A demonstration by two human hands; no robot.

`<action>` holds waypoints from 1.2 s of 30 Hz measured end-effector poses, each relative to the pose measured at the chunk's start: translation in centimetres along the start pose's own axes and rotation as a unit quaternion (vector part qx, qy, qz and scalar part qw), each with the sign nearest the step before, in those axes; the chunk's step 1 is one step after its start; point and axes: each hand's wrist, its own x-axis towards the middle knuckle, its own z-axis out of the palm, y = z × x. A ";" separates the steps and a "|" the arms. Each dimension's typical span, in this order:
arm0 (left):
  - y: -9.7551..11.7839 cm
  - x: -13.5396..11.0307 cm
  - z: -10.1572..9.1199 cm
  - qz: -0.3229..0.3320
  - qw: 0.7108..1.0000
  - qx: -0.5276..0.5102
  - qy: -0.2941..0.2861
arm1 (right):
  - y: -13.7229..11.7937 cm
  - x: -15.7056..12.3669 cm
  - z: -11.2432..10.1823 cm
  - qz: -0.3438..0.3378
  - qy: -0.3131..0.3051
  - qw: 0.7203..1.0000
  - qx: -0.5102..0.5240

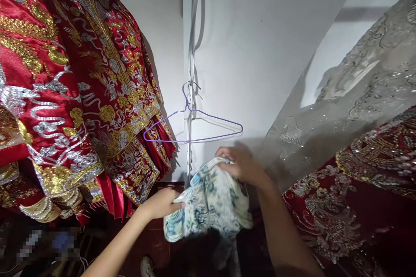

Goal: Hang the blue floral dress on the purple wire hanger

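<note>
Between my hands hangs a white garment (208, 201) with a blue and green print, bunched and gathered along its top edge. My left hand (164, 202) pinches its left upper corner, thumb on the near side. At the upper right, my right hand (238, 165) grips the same edge with fingers curled over it. The lower part of the cloth falls into shadow. Just above the garment, an unoccupied purple wire hanger (193, 140) hangs by its hook from a white strap (191, 67) against the wall. Neither hand touches the hanger.
Red jackets with gold and silver embroidery (107, 78) hang at the left. A sheer beaded gown (325, 121) and a dark red beaded dress (341, 207) hang close at the right. A white wall (260, 43) stands ahead; a shoe (147, 266) shows on the dark floor.
</note>
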 end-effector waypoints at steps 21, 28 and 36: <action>2.1 6.7 -14.1 0.120 0.956 0.135 0.232 | 3.9 6.4 2.5 0.047 0.248 0.959 -0.129; 4.0 8.3 -16.8 0.083 0.994 -0.040 0.060 | 4.5 4.4 1.8 -0.022 0.268 0.961 -0.057; 3.6 8.4 -16.7 -0.009 0.965 -0.243 0.096 | 3.8 5.2 -6.1 0.053 0.275 0.953 -0.119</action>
